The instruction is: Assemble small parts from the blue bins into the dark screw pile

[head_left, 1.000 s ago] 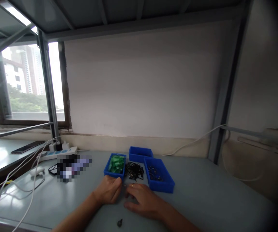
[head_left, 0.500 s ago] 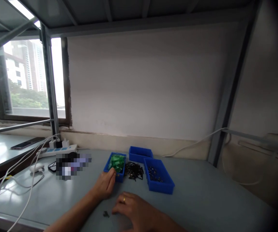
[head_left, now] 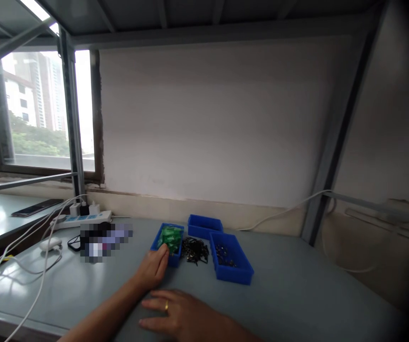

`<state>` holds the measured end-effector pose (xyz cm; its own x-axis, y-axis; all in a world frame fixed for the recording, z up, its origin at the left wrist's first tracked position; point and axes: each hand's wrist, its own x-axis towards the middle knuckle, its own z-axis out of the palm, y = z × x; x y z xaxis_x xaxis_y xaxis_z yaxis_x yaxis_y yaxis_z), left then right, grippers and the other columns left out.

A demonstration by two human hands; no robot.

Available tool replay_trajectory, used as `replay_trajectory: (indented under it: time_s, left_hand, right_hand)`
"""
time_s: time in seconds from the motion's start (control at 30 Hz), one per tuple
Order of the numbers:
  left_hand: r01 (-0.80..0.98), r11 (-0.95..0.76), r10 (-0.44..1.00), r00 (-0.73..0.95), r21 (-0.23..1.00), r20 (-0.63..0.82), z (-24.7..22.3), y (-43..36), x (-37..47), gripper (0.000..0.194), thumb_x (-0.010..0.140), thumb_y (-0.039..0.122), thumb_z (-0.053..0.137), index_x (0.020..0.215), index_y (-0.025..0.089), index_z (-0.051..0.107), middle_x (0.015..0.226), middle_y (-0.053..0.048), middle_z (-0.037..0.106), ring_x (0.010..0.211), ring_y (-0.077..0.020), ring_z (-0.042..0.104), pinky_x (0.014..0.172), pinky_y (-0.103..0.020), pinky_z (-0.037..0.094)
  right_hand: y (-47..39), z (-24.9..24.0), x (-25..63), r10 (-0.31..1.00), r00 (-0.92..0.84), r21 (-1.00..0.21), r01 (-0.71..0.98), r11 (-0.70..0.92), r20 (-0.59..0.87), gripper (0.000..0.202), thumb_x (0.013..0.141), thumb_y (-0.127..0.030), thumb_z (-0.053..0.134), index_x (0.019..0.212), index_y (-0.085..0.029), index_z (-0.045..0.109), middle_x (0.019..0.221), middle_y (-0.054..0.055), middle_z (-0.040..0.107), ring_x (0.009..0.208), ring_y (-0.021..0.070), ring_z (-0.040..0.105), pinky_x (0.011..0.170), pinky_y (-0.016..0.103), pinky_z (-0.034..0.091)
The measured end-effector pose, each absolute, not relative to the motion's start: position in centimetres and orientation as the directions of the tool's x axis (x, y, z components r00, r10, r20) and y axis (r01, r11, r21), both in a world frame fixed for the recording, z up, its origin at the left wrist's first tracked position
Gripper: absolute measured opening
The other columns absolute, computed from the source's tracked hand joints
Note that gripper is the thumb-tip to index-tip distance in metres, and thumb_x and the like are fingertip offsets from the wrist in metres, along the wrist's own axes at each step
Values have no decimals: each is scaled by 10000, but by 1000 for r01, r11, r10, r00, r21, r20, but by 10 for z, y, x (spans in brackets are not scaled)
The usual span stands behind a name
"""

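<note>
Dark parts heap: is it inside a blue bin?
No, the heap lies on the tabletop, between the green-packet bin and the right-hand blue bin.

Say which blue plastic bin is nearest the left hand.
The leftmost bin, holding shiny green pieces: the left hand is at its near edge. The back bin and right bin are farther.

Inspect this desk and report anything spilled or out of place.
A loose heap of small black pieces lies directly on the grey tabletop, between the left blue plastic bin of green packets and the right blue plastic bin of small shiny parts, uncontained, so it may be spilled.
</note>
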<state>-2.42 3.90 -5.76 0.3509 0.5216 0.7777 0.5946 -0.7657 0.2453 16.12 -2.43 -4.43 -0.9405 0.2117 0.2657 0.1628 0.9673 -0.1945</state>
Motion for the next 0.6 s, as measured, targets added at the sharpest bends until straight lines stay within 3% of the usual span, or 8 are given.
replay_trajectory:
  time_s: [0.1, 0.27, 0.43, 0.6]
  left_hand:
    - [565, -788, 496, 349, 244, 795, -55, 39, -24, 283, 1072, 268, 261, 820, 235, 383, 591, 25, 490, 484, -163, 490, 517, -298, 333]
    - [530, -834, 427, 446, 153, 786, -53, 36, -22, 271, 1060, 225, 269, 812, 235, 379, 575, 27, 481, 468, -168, 469, 510, -308, 327]
    - [523, -847, 380, 473, 93, 795, -52, 31, -19, 335, 1083, 271, 235, 804, 224, 414, 599, 2, 518, 499, -173, 497, 534, -304, 372]
    - [449, -886, 370, 533, 117, 761, -50, 24, -14, 375, 1096, 293, 210, 807, 217, 436, 587, 3, 510, 479, -161, 479, 501, -288, 373]
  right_hand:
    - [-25, -46, 156, 236, -952, -313, 168, 935, 194, 500, 1045, -517, 433, 1446, -236, 535, 1515, 70, 524, 1456, 248, 375, 1205, 377, 267]
    - [-26, -36, 164, 443, -877, -386, 350, 853, 185, 465, 1028, -363, 505, 1467, -212, 524, 1505, 91, 533, 1398, 238, 462, 1208, 367, 269]
    - [-16, -30, 176, 587, -792, -363, 504, 784, 166, 577, 995, -407, 553, 1516, -178, 462, 1589, 137, 396, 1488, 280, 320, 1237, 442, 219]
    - [-12, -40, 173, 593, -757, -273, 530, 803, 276, 447, 970, -310, 562, 1376, -130, 614, 1433, 168, 584, 1379, 277, 470, 1211, 419, 283]
